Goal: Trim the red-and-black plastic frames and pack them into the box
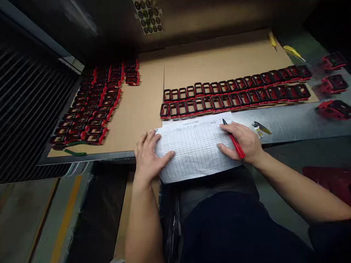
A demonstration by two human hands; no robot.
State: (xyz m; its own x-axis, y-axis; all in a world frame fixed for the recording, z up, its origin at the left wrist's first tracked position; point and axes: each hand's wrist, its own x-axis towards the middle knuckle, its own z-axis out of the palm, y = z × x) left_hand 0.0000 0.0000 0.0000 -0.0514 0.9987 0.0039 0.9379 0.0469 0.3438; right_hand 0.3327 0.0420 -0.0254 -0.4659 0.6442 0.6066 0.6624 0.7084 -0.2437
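Right fingers [231, 128] half-open around red pen [237, 146]

Factory workshop, rows of red parts [236, 90], yellow floor line [66, 219]

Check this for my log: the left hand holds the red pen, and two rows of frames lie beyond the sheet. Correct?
No, the head view shows the right hand holding the red pen; two rows of frames do lie beyond the sheet.

no text can be read. the printed form [192, 153] bears a heading [190, 123] near its top edge, the characters too small and blurred to make out; marks on the sheet of dark ovals [148, 16] are illegible.
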